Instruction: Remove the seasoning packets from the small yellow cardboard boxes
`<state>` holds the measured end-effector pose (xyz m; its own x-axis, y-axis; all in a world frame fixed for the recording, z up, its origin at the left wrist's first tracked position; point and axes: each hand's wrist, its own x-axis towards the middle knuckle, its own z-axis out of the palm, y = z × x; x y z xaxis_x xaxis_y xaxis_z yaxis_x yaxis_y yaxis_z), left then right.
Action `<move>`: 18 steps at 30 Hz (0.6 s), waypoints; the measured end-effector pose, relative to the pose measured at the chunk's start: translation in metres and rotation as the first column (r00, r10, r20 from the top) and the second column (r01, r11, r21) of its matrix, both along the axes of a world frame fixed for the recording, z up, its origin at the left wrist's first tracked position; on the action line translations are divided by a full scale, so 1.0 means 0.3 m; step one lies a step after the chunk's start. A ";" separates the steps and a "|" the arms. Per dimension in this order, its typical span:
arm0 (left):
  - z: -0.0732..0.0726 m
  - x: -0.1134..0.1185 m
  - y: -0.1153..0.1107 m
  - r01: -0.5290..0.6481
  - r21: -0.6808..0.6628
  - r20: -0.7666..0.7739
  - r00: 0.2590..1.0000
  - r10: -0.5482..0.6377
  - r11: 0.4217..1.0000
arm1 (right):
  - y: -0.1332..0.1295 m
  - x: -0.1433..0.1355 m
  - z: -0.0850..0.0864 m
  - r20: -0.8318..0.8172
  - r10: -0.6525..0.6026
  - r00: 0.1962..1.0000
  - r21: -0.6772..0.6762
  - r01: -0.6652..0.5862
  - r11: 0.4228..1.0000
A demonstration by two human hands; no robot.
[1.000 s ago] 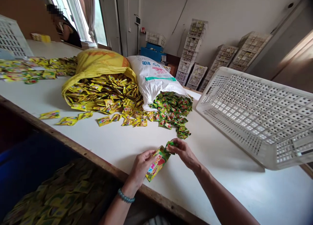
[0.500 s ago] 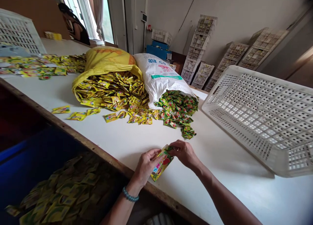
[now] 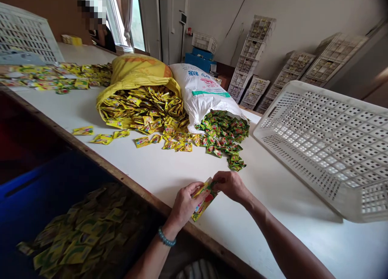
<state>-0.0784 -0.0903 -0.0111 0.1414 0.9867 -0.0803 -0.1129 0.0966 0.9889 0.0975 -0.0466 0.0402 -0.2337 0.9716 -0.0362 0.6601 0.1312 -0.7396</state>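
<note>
Over the counter point(image 3: 142, 166), the left hand point(image 3: 185, 202) grips the printed packet point(image 3: 203, 204) while the right hand point(image 3: 230, 186) pinches its top end, where pushing too hard could crease or tear it.

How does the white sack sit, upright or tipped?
Tipped: the white sack lies on its side, green packets spread from its mouth onto the table.

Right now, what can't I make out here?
Head view: printed packet, inside hidden by its front and the right hand.
Head view: white basket, cut off by the right edge.
Head view: blue bin, cut off by the left and bottom edges.
Head view: stacked crates, contents too small.
</note>
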 end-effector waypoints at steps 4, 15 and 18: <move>0.006 0.001 -0.001 0.006 -0.037 0.109 0.994 -0.002 0.999 | 0.004 0.015 -0.007 -0.276 -0.142 0.951 -0.148 0.103 0.984; 0.010 0.004 0.004 -0.001 -0.025 0.098 0.995 0.003 1.000 | -0.067 -0.069 -0.058 -0.540 -0.411 0.735 -0.197 0.364 0.910; 0.010 0.005 0.004 0.013 -0.004 0.068 0.998 -0.012 1.000 | -0.068 -0.075 -0.079 -0.618 -0.412 0.669 -0.175 0.394 0.902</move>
<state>-0.0770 -0.0890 -0.0080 0.1590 0.9844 -0.0747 -0.1783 0.1030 0.9786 0.0750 -0.0669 0.0164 0.2039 0.9775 -0.0534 0.0274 -0.0603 -0.9978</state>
